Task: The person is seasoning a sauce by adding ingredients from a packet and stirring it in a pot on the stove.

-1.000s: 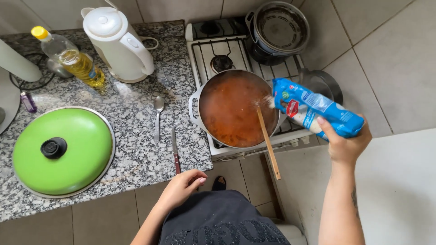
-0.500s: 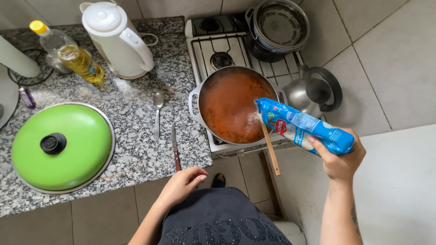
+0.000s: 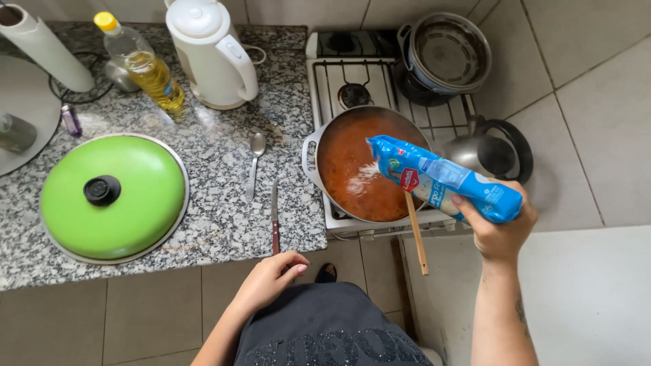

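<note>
Head view: right hand [image 3: 498,234] grips tilted blue bag [image 3: 441,179], rice falling into pot [image 3: 325,196]; left hand [image 3: 271,278] loose, empty, near counter [image 3: 217,224].

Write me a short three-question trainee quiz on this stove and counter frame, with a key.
1. True or false: the right hand holds the blue bag tilted, its open end over the pot of orange-red liquid.
2. Which lies nearer the pot on the granite counter: A) the spoon, B) the knife, C) the green lid?
3. Fill in: the left hand holds ____.

Key
1. True; white grains fall from the bag into the pot.
2. B; the knife lies just right of the spoon, the lid far to the left.
3. Nothing; it rests open at the person's waist, below the counter edge.
</note>
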